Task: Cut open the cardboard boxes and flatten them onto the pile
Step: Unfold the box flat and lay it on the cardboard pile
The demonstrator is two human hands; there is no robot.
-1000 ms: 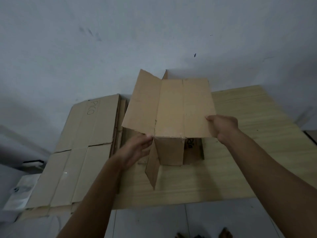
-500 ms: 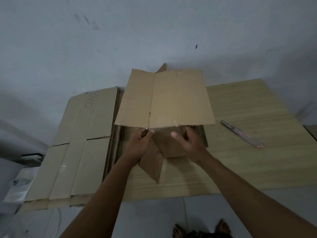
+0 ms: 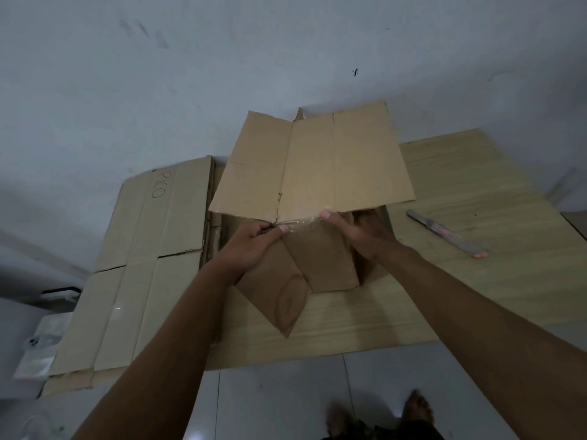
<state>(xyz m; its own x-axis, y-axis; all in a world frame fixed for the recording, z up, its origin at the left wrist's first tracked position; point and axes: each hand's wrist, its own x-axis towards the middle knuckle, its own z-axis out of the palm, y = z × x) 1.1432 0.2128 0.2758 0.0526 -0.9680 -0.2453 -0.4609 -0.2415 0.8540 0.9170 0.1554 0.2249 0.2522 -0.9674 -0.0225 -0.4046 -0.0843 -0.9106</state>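
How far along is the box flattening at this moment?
Done: a flattened pile lies at left, and the knife rests on the table. In hand: left hand and right hand grip the opened box. Left: flattening it onto the pile.

One opened brown cardboard box (image 3: 314, 160) stands on one pale wooden tabletop (image 3: 470, 192), with one strip of clear, crinkled packing tape (image 3: 303, 220) along its front edge. One pile of flattened brown cardboard sheets (image 3: 143, 249) lies to the left; the number of sheets in the stack cannot be counted. One long, slim knife with a pinkish handle (image 3: 448, 234) lies on the wood to the right. Two bare hands are in view, the left hand (image 3: 254, 246) and the right hand (image 3: 359, 231). Two bare feet (image 3: 416, 404) show on the white tiled floor below. One pale plastic-wrapped bundle (image 3: 44, 344) sits at the far left.
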